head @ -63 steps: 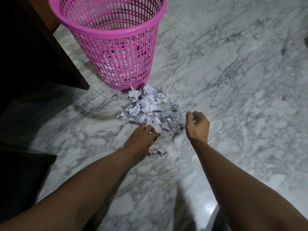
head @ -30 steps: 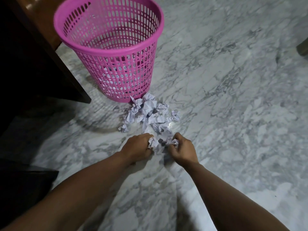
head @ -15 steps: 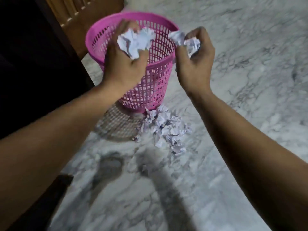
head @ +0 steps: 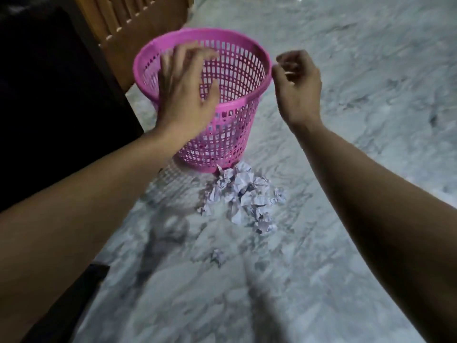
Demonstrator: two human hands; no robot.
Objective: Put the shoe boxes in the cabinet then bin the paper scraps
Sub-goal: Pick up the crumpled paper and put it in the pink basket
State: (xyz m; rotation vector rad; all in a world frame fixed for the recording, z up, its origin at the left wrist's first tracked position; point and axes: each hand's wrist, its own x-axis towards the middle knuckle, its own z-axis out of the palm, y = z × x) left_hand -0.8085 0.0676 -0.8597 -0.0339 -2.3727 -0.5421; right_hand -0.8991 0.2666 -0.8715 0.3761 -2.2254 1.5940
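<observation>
A pink lattice bin point(head: 237, 70) stands on the marble floor. My left hand point(head: 185, 95) hovers over its near left rim, fingers spread, holding nothing. To the right of the rim is my right hand point(head: 296, 87), fingers loosely curled and empty. A pile of crumpled white paper scraps point(head: 244, 196) lies on the floor just in front of the bin. One small scrap point(head: 216, 254) lies apart, nearer to me. No shoe boxes are in view.
Dark furniture point(head: 49, 95) fills the left side, close beside the bin. A wooden panel with slats point(head: 133, 18) stands behind the bin. Grey-veined marble floor point(head: 371, 120) stretches to the right and toward me.
Both hands gathered scraps from the pile, lifted them to the bin and released them. Each hand held paper half a second ago; both are now empty.
</observation>
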